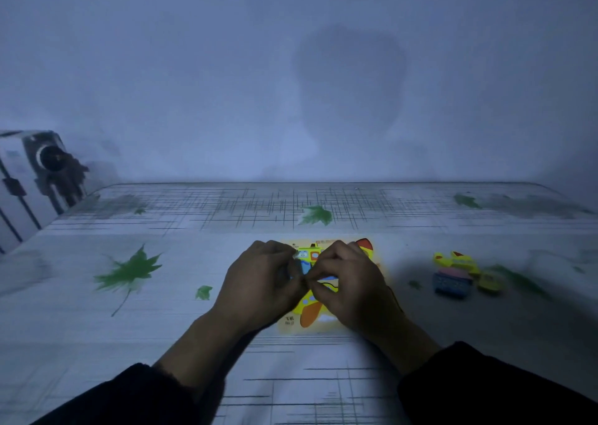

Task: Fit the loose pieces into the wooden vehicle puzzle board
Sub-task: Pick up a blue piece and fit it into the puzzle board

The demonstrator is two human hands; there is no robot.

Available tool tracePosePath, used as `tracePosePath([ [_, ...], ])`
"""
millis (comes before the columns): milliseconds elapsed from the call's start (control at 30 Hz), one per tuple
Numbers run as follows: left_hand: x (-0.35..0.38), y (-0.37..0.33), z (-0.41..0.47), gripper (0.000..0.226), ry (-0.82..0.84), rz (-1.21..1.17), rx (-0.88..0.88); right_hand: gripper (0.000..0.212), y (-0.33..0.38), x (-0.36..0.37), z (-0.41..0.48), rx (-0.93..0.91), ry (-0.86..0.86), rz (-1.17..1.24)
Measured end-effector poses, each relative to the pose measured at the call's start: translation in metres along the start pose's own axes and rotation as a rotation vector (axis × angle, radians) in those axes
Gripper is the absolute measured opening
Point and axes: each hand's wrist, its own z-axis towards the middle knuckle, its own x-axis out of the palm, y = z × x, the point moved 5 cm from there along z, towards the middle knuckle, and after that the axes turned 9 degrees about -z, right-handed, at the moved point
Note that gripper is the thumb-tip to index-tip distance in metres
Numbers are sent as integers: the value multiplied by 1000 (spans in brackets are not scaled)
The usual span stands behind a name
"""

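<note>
Left hand point(262, 287) and right hand point(348, 283) meet over yellow wooden puzzle board with orange plane picture point(312, 314); fingers curled together, grip contents unclear. Loose yellow and blue pieces point(459, 274) lie right, well apart.

We see a dim scene with a cold blue-grey cast over everything. The only bright patch sits low in the centre, where the puzzle board point(323, 322) glows warm yellow under a narrow pool of light that seems to come from the viewer's side. A large soft head-shaped shadow point(351, 81) falls on the wall point(161, 68) straight ahead. The right side of the tablecloth point(97, 327) sinks into darkness, and the loose pieces point(462, 274) there look smeared. Both sleeves are near-black. The picture is soft and noisy throughout, and the table's far edge bows with wide-angle distortion.
</note>
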Motion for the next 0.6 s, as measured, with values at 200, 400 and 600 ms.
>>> tracePosePath([
  [200,9,-19,4,12,-7,-3,55,4,-22,-22,-8,27,-97,-39],
  [400,37,-48,17,14,22,-5,92,9,-68,-47,-23,126,-74,-112],
  [600,81,-92,41,27,108,-10,124,15,-133,-83,-45,256,-78,-180],
])
